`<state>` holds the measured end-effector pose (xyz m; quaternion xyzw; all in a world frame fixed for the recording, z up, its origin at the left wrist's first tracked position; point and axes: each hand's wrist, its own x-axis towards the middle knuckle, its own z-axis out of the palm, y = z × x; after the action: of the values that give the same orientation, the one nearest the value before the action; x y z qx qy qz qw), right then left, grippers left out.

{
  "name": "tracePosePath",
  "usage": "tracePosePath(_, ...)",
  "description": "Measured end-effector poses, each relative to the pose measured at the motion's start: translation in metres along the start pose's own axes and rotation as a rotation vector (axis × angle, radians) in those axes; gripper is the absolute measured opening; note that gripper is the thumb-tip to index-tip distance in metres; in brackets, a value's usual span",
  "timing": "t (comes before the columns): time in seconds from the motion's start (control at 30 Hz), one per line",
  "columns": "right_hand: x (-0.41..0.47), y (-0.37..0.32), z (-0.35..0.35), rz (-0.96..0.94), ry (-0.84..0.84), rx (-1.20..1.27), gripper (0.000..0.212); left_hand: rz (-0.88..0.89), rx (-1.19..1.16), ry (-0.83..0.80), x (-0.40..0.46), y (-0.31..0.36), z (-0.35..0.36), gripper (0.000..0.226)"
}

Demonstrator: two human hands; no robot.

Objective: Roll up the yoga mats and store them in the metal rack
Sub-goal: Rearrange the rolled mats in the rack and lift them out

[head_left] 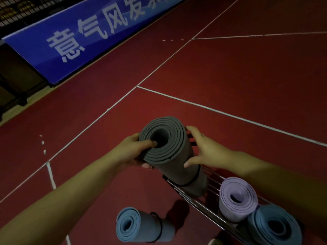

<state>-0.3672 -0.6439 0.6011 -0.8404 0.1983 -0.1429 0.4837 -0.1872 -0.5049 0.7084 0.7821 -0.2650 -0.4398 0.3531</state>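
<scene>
Left hand point(134, 151) grips the open end of a rolled grey foam mat point(169, 152), thumb hooked over the spiral rim; right hand point(205, 149) presses its side, fingers spread. The mat stands in the wire metal rack point(198, 206) below the hands — lilac point(237, 198) and teal point(276, 227) rolls beside it, partly cut off. A blue roll point(141, 225) stands outside.

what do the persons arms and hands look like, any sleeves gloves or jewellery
Both forearms are bare up to the frame edge, with no sleeve in view. The left hand and right hand wear no gloves. No watch, bracelet or markings show; the light is too dim to tell about rings.
</scene>
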Motion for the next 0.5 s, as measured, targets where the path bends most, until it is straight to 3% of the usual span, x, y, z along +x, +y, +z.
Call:
tracePosePath(0.3, -0.012, 0.091, 0.043, 0.294, -0.042, -0.019, 0.115, -0.078, -0.028, -0.046, 0.068, -0.080, 0.054, 0.017)
tracePosePath(0.5, -0.015, 0.158, 0.070, 0.322, -0.096, -0.038, 0.109, -0.181, -0.118, -0.032, 0.119, -0.143, 0.093, 0.040)
